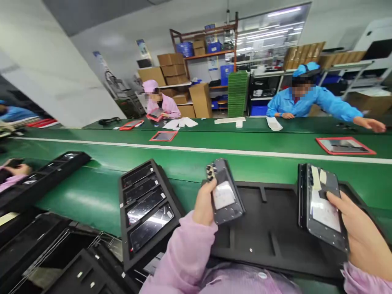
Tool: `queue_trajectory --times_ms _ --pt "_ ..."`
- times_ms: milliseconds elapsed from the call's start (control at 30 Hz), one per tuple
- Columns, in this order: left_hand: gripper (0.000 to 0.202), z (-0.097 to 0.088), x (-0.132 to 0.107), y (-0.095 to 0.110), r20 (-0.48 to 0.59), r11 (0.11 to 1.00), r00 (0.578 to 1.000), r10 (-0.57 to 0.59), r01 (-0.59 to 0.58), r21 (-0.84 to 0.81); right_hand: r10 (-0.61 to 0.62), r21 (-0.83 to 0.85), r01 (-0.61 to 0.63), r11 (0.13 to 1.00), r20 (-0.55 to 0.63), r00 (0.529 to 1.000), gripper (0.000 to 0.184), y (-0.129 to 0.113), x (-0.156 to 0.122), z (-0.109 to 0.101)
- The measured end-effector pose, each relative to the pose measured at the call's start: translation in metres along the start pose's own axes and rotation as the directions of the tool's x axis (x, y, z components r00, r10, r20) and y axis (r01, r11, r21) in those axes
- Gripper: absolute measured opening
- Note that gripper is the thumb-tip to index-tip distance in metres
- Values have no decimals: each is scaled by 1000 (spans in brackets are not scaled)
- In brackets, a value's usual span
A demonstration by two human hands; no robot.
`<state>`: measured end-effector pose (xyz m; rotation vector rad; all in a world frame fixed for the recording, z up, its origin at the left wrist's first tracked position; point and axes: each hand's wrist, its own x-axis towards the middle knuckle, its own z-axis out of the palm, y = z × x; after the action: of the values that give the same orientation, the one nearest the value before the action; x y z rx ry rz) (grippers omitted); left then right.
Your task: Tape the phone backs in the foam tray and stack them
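In my left hand (204, 203) is a dark smartphone (226, 197), or a thin stack of them. Its uncovered back shows a pale battery and camera parts at the top. My right hand (363, 230) grips a stack of similar smartphones (325, 212), the front one with a white battery and yellowish tape; the exact number is unclear. Both hands are raised above a black foam tray (254, 220) with low dividers. Left of it, a second black tray (123, 220) holds several glossy smartphones (150, 226), screens up.
Several black trays (81, 269) are stacked at lower left. A green conveyor (196, 143) crosses ahead, carrying red-framed panels (163, 136). Opposite sit a person in pink (170, 107) and a person in blue (324, 100). Another worker's hand (21, 169) shows at far left.
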<state>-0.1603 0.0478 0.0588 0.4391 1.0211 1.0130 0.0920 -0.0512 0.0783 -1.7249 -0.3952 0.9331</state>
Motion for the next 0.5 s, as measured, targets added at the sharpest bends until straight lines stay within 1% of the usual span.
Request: queue_trajectory --times_ms 67,100,167,233,267,300,333,400,433,467,500 --pt "9 -6 -2 16 -24 998 999 48 -49 -28 48 174 -46 984 -12 999 48 -13 -11 5" --pt "8 -6 -4 20 -32 996 997 74 -76 -40 53 217 -52 975 1 999 47 -16 -15 8" --pt "9 -2 -5 20 -36 993 994 100 -102 -55 29 264 -46 964 69 997 47 -17 -19 20" --pt "7 8 -4 10 -22 995 997 75 -76 -59 -78 253 34 967 167 983 47 -14 -22 41" --pt "8 14 -3 3 -4 996 999 53 -53 -65 -161 224 112 968 212 964 45 -11 -22 55" --pt "14 20 -2 -5 32 997 999 32 -29 -78 -255 173 215 961 260 931 44 -9 -23 70" --pt "21 25 -2 -13 79 996 997 18 -11 -94 -344 112 325 939 308 887 44 -6 -22 85" --pt "28 31 -1 -25 164 994 986 11 7 -110 -490 -28 541 840 388 780 46 -1 -19 110" --pt "27 31 -1 -29 181 994 983 13 6 -108 -525 -80 604 793 415 743 47 1 -15 118" --pt "27 29 -2 -32 168 995 986 10 7 -101 -545 -125 648 751 436 716 48 2 -10 122" --pt "26 25 -2 -32 129 996 992 -1 13 -91 -550 -158 672 723 456 700 48 4 -5 122"
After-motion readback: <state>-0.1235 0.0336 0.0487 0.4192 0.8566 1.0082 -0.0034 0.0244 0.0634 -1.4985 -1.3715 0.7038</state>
